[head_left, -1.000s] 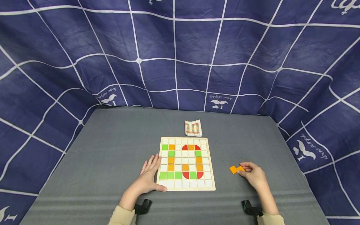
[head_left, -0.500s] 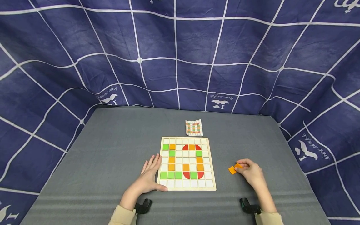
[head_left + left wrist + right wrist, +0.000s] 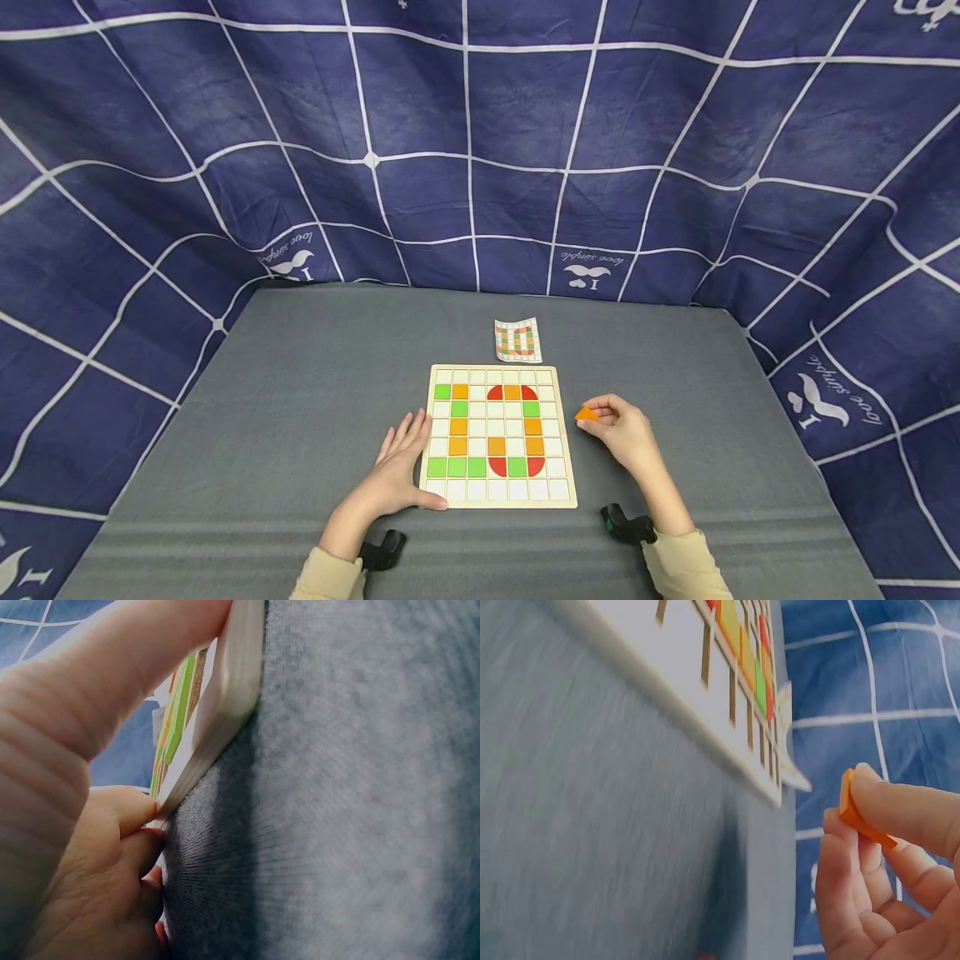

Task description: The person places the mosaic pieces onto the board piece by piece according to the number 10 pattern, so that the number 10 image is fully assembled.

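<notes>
The square grid board (image 3: 560, 492) lies flat on the table, holding green, orange and red tiles. My left hand (image 3: 393, 475) is spread along its left side, fingers at the left edge and thumb on the near left corner. In the left wrist view the thumb and fingers touch the board's edge (image 3: 240, 682). Just right of the board, my right hand (image 3: 624, 429) pinches orange tiles (image 3: 587, 413) between thumb and fingertips. From the right wrist, the orange tiles (image 3: 847, 799) appear as two pieces set at an angle to each other, clear of the table.
Behind the board lies a small paper card (image 3: 517, 340) printed with a coloured grid pattern. The grey cloth-covered table (image 3: 337, 350) runs back to a blue curtain (image 3: 420, 200) with white lines.
My right hand has gathered the orange tiles from the table at the right and carried them left and slightly away, near the board's right edge. My left hand stays in place.
</notes>
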### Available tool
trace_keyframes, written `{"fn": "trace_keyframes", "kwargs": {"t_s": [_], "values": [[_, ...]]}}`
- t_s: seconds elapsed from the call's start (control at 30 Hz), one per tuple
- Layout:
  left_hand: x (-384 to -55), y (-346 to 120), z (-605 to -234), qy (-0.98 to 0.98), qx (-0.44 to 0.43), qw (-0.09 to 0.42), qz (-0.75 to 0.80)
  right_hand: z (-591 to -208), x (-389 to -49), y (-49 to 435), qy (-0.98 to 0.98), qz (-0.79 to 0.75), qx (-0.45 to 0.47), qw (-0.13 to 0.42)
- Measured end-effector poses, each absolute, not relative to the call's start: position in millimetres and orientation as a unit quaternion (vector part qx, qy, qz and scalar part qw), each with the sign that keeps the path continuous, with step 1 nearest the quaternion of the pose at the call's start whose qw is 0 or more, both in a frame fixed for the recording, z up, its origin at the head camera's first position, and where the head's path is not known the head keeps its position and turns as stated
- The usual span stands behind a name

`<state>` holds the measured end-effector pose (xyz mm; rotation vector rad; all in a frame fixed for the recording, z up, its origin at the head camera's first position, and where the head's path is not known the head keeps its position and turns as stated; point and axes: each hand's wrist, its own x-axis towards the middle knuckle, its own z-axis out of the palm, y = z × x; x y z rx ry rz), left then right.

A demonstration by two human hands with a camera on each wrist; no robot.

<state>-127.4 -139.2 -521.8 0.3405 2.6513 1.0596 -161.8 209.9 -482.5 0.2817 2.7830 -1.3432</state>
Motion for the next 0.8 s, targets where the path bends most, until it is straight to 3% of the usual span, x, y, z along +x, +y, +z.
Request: {"fn": "trace_keyframes", "kwargs": {"t_s": [0.3, 0.8], "values": [[-127, -139, -521, 0.913, 0.115, 0.134, 0.367, -484, -174, 164, 0.871, -0.487, 0.047, 0.046], [-127, -140, -521, 0.914, 0.116, 0.137, 0.365, -495, -180, 112, 0.891, -0.448, -0.044, 0.064]]}}
